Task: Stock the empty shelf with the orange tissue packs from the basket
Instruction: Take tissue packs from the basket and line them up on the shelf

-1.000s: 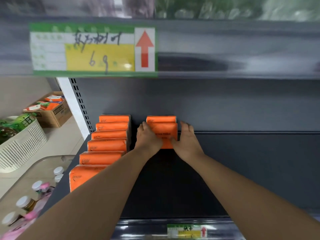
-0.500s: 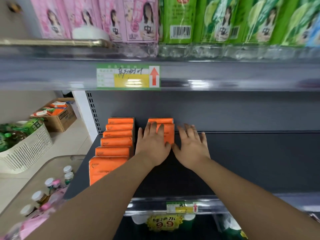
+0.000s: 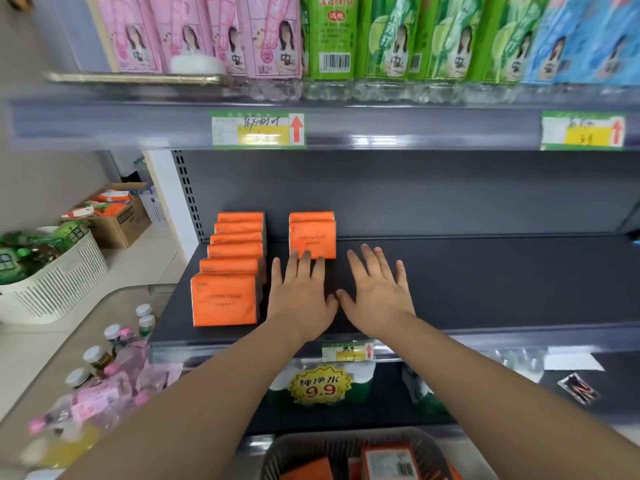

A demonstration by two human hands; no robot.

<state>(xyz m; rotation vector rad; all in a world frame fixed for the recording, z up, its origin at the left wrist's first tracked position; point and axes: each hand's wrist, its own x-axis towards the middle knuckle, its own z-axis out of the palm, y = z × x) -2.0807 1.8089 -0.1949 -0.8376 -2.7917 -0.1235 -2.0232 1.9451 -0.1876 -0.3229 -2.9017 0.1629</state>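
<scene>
On the dark shelf (image 3: 485, 282) a row of several orange tissue packs (image 3: 225, 299) stands at the left, front to back. Beside it a second row of two orange packs (image 3: 312, 237) stands near the back. My left hand (image 3: 300, 296) hovers flat just in front of that second row, fingers spread, fingertips overlapping the front pack's lower edge in view. My right hand (image 3: 377, 299) is flat and open beside it, holding nothing. At the bottom edge the grey basket (image 3: 429, 441) holds more orange packs (image 3: 388, 462).
The upper shelf carries pink, green and blue bottles (image 3: 329, 36) with price tags on its rail. A white basket (image 3: 55, 282) and a cardboard box (image 3: 114, 216) sit on the floor at left. Bottles (image 3: 104, 386) fill a bin at lower left. A 9.9 sign (image 3: 320, 386) hangs below.
Both hands let go of the front pack of the second row and drew back toward me, fingers spreading open. The view pulled back, bringing the upper shelf and the basket into sight.
</scene>
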